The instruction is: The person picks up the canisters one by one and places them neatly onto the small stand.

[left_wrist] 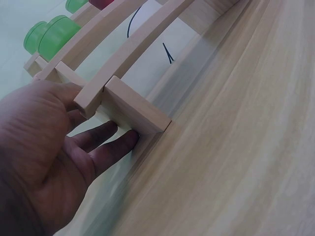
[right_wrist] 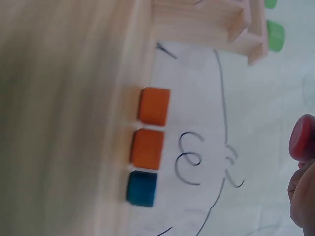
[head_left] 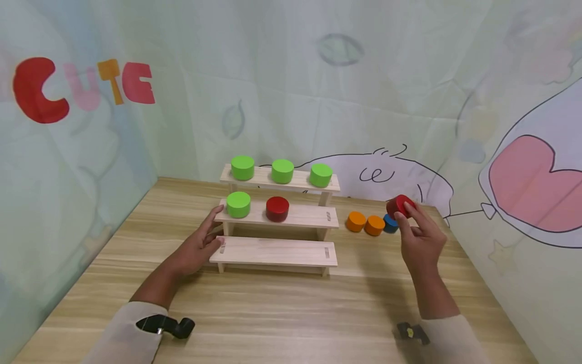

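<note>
A three-tier wooden stand [head_left: 273, 251] is on the table. My left hand [head_left: 196, 248] grips its left end, thumb on the bottom shelf; in the left wrist view two fingertips [left_wrist: 129, 138] touch a side support [left_wrist: 138, 105]. My right hand [head_left: 423, 242] pinches a red round block [head_left: 400, 206] in the air, right of the stand. Another red block [head_left: 277, 209] sits on the middle shelf beside a green block [head_left: 238, 205]. Three green blocks, at left [head_left: 243, 168], middle [head_left: 283, 171] and right [head_left: 321, 175], stand on the top shelf.
Two orange blocks, one at left [head_left: 355, 221] and one at right [head_left: 375, 225], and a blue block [head_left: 390, 223] lie on the table [head_left: 273, 313], right of the stand. A printed curtain [head_left: 291, 91] hangs around the table's back and sides.
</note>
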### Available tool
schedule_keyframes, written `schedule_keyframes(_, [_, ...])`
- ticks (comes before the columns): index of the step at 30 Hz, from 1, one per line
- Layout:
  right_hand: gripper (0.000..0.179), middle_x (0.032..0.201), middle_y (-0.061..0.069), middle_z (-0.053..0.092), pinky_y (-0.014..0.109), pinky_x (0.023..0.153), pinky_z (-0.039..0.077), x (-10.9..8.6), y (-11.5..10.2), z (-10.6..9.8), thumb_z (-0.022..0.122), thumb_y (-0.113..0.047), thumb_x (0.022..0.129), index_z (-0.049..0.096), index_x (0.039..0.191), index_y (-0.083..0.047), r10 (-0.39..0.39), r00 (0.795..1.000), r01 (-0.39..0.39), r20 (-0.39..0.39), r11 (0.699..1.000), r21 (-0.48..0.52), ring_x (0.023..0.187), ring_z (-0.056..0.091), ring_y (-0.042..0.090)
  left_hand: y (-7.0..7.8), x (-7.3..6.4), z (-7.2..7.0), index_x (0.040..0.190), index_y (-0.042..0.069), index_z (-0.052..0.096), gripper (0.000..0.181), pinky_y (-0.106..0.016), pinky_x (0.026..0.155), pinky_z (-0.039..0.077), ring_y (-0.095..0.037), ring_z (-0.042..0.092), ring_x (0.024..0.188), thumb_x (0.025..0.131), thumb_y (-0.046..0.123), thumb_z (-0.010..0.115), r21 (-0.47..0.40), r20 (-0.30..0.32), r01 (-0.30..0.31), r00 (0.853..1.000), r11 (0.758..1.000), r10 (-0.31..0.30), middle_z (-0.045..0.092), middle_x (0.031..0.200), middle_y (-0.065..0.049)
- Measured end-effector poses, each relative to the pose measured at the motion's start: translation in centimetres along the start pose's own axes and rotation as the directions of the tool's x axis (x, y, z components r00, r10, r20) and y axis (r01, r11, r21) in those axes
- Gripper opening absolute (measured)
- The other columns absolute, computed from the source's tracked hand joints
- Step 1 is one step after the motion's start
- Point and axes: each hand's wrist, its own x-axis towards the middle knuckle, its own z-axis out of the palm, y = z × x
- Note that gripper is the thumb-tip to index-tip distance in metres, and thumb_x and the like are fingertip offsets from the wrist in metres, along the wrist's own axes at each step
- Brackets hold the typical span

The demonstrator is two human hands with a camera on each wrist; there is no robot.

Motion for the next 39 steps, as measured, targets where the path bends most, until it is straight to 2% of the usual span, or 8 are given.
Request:
schedule_keyframes(9, [0.040,0.146,0.018,0.072,0.005,0.073,0.053,1.0,-2.8,1.3,0.078,-0.002,0.099,0.075,0.138,-0.009,-0.016,1.000,0.016,0.018,1.000,0.018,0.120,0.064,-0.017,0.2,0.0,-0.2,0.175,0.045,-0.003,0.084,-0.068,0.115,0.050,-0.059,0.039,0.157,0.117,0.015,0.050,0.002,0.001,0.005,1.000,1.000,-0.005,0.022,0.178,-0.030])
schedule_keyframes(18, [0.040,0.143,0.020,0.073,0.007,0.070,0.054,1.4,-4.4,3.1,0.078,0.003,0.097,0.076,0.136,-0.007,-0.076,0.996,0.069,0.047,0.989,0.129,0.122,0.070,-0.003,0.0,0.2,-0.3,0.174,0.048,-0.002,0.085,-0.069,0.116,0.049,-0.059,0.039,0.157,0.117,0.016,0.051,0.004,0.006,-0.002,1.000,1.000,0.002,0.023,0.178,-0.030])
schedule_keyframes(22, [0.039,0.145,0.017,0.073,0.010,0.072,0.058,1.3,-5.0,4.0,0.079,-0.001,0.099,0.075,0.137,-0.008,-0.064,0.996,0.054,0.061,0.987,0.149,0.128,0.072,0.005,0.0,0.3,-0.2,0.175,0.047,-0.002,0.085,-0.069,0.116,0.049,-0.059,0.041,0.156,0.117,0.016,0.051,0.007,0.006,-0.014,1.000,1.000,0.014,0.024,0.177,-0.031])
schedule_keyframes(26, [0.039,0.149,0.014,0.070,0.012,0.074,0.059,1.1,-5.8,5.1,0.079,-0.004,0.100,0.074,0.138,-0.008,-0.013,0.996,-0.004,0.093,0.984,0.177,0.134,0.072,0.029,0.0,0.3,-0.2,0.174,0.047,-0.002,0.085,-0.069,0.117,0.048,-0.059,0.040,0.156,0.117,0.016,0.051,0.011,0.004,-0.013,1.000,1.000,0.013,0.024,0.177,-0.031])
schedule_keyframes(29, [0.038,0.149,0.016,0.070,0.011,0.077,0.059,0.8,-6.4,6.0,0.080,-0.006,0.099,0.074,0.137,-0.006,0.017,0.993,-0.039,0.115,0.980,0.193,0.138,0.069,0.041,0.0,0.3,-0.2,0.175,0.047,-0.002,0.085,-0.070,0.117,0.047,-0.059,0.039,0.157,0.117,0.016,0.051,0.009,0.002,-0.009,1.000,1.000,0.009,0.024,0.178,-0.031])
schedule_keyframes(34, [0.038,0.143,0.020,0.073,0.005,0.066,0.051,0.3,-6.9,7.4,0.085,-0.006,0.095,0.078,0.132,-0.005,0.030,0.988,-0.063,0.150,0.974,0.216,0.137,0.069,0.038,0.0,0.2,-0.1,0.175,0.046,-0.003,0.085,-0.070,0.117,0.048,-0.059,0.038,0.157,0.117,0.016,0.051,0.002,0.005,-0.005,1.000,1.000,0.005,0.023,0.178,-0.031])
schedule_keyframes(36, [0.039,0.140,0.020,0.074,0.007,0.058,0.047,0.1,-6.9,7.9,0.087,-0.006,0.093,0.078,0.131,-0.004,0.033,0.985,-0.072,0.171,0.971,0.229,0.119,0.078,0.037,0.0,0.2,0.0,0.175,0.046,-0.003,0.085,-0.070,0.117,0.048,-0.059,0.038,0.157,0.117,0.016,0.051,0.002,0.004,0.000,1.000,1.000,0.000,0.023,0.178,-0.031])
schedule_keyframes(39, [0.039,0.138,0.019,0.076,0.009,0.058,0.048,-0.3,-6.8,8.5,0.088,-0.007,0.092,0.080,0.130,-0.004,0.036,0.979,-0.078,0.201,0.976,0.205,0.112,0.079,0.036,0.0,0.2,-0.1,0.174,0.047,-0.003,0.085,-0.070,0.117,0.048,-0.058,0.038,0.157,0.117,0.017,0.051,0.004,0.003,0.007,1.000,1.000,-0.007,0.023,0.178,-0.030])
